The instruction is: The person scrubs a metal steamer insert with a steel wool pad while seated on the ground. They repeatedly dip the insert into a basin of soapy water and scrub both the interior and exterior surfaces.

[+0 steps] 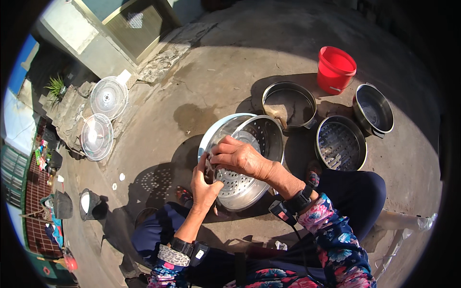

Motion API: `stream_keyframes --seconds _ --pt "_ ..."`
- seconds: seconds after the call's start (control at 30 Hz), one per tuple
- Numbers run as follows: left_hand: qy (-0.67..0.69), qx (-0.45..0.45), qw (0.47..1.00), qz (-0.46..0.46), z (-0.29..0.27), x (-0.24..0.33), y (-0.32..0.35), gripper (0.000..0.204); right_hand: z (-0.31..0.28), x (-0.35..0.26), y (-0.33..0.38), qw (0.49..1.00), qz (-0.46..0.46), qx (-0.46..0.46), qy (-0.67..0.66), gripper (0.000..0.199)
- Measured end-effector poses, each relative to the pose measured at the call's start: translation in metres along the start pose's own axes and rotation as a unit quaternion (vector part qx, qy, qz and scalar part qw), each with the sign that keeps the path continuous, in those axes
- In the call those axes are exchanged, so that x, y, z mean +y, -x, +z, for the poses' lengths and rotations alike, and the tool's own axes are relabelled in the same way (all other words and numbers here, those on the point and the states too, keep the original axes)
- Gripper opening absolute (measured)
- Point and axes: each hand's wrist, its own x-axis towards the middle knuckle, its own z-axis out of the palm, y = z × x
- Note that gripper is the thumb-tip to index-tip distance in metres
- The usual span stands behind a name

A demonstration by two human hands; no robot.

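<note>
A shiny metal steamer basket (272,134) with a perforated bottom is held tilted in front of me, over a pale blue basin (210,136). My left hand (203,190) grips the basket's left edge, thumb inward and fingers along the side. Right beside those fingers, my right hand (241,159) is closed with its fingers curled down at the same edge. Whatever my right fingers pinch is hidden beneath them.
Right of the basin stand a dark-bottomed metal pot (289,98), a perforated steamer tier (342,144), another metal pot (373,109) and a red bucket (336,69). Two fan grilles (97,137) lean on rubble at the left. Sunlit concrete (158,110) surrounds me.
</note>
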Motion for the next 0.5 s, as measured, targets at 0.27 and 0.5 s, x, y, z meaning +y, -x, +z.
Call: stream_keyframes --seconds 0.27,0.5 --pt "-0.049 -0.007 0.998 0.036 -0.005 0.01 0.005 0.085 -0.063 0.06 0.031 0.963 0.227 0.101 0.104 0.02" --pt "-0.028 -0.005 0.999 0.04 -0.001 0.008 -0.001 0.082 -0.016 0.006 0.001 0.993 0.015 0.053 0.102 0.026"
